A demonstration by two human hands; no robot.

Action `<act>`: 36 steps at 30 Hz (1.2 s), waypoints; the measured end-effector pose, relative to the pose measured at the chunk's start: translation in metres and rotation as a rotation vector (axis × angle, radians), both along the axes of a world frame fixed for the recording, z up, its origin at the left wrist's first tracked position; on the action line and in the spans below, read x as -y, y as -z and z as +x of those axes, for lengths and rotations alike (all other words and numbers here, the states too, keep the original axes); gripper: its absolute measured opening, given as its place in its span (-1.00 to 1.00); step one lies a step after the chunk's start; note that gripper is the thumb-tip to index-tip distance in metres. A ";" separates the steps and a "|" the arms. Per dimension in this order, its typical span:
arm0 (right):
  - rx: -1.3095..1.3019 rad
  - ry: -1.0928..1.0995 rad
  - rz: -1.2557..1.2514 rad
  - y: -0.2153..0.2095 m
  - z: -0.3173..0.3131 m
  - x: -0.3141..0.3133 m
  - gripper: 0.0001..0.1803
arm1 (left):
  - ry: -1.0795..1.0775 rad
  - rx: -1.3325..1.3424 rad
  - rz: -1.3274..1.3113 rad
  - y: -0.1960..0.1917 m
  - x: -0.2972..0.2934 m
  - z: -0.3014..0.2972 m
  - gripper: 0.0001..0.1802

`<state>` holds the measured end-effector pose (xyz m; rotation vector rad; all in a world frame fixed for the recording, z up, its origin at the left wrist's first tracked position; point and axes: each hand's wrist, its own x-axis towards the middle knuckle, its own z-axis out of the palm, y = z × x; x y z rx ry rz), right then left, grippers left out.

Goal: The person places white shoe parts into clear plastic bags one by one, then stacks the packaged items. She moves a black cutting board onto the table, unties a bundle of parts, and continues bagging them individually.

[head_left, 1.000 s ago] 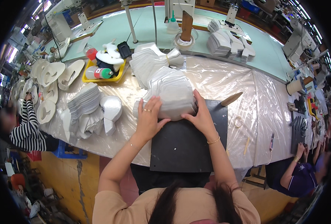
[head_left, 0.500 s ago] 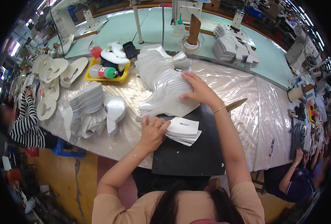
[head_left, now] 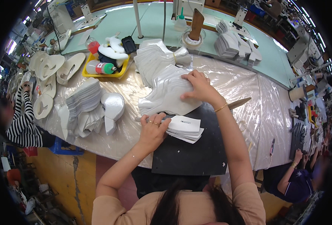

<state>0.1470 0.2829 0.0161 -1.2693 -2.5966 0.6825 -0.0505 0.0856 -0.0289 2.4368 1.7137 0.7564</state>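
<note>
My left hand [head_left: 152, 132] is closed around a narrow stack of white cut pieces [head_left: 186, 123]; the top piece bears a small dark printed mark. This stack sits over the upper left of a black board [head_left: 188, 159]. Farther off, my right hand [head_left: 201, 88] lies on a fanned pile of white shaped sheets [head_left: 166, 88], thumb apart from the bent fingers. The pile's near edge overlaps the board. Beyond it is another bundle of white pieces [head_left: 149, 60], with a band round its right end.
A yellow tray [head_left: 121, 74] with bottles stands back left, near stacked white pieces [head_left: 85, 97] and cream shaped pieces [head_left: 47, 67]. A pointed brown blade-like piece [head_left: 241, 103] lies beside my right wrist. A pen [head_left: 272, 146] lies right. Co-workers sit at both sides.
The view has shifted slightly. Both hands keep nearly the same places on the white pieces, and the narrow stack under my left hand has shifted only a little.
</note>
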 end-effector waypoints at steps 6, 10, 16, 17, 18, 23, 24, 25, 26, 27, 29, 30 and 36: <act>-0.184 -0.016 -0.127 -0.023 0.003 0.019 -0.41 | -0.029 0.031 0.066 -0.006 -0.004 0.000 -0.16; -0.312 -0.069 -0.277 -0.038 0.026 0.065 -0.58 | -0.075 0.137 0.049 -0.011 -0.005 0.002 -0.12; -0.372 -0.209 -0.095 -0.025 0.043 0.133 -0.66 | -0.038 -0.052 -0.006 -0.016 0.008 0.010 -0.29; -0.378 -0.213 -0.095 -0.023 0.045 0.140 -0.67 | -0.014 -0.095 0.006 -0.016 0.008 0.010 -0.32; -0.385 -0.220 -0.090 -0.022 0.047 0.143 -0.68 | 0.008 -0.148 0.044 -0.016 0.006 0.010 -0.36; -0.441 0.010 0.034 -0.015 0.052 0.102 -0.67 | 0.094 0.001 -0.068 -0.023 -0.010 0.004 -0.37; -0.431 0.041 0.161 -0.011 0.048 0.082 -0.67 | 0.102 0.002 -0.102 -0.026 -0.013 0.004 -0.35; -0.388 0.078 0.212 -0.006 0.040 0.061 -0.59 | 0.108 0.002 -0.135 -0.028 -0.016 0.004 -0.33; -0.388 0.060 0.332 -0.002 0.030 0.042 -0.50 | 0.112 -0.013 -0.172 -0.032 -0.018 0.004 -0.31; -0.340 0.057 0.307 0.001 0.021 0.026 -0.43 | 0.111 -0.031 -0.207 -0.034 -0.020 0.004 -0.28; -0.221 0.044 0.255 0.005 0.006 0.003 -0.29 | 0.105 -0.056 -0.276 -0.040 -0.023 0.003 -0.24; -0.233 0.027 0.207 0.006 0.002 -0.003 -0.25 | 0.101 -0.062 -0.311 -0.041 -0.023 0.003 -0.23; 0.000 0.098 0.224 0.009 0.001 0.001 -0.17 | 0.052 0.004 -0.276 -0.040 -0.028 -0.001 -0.23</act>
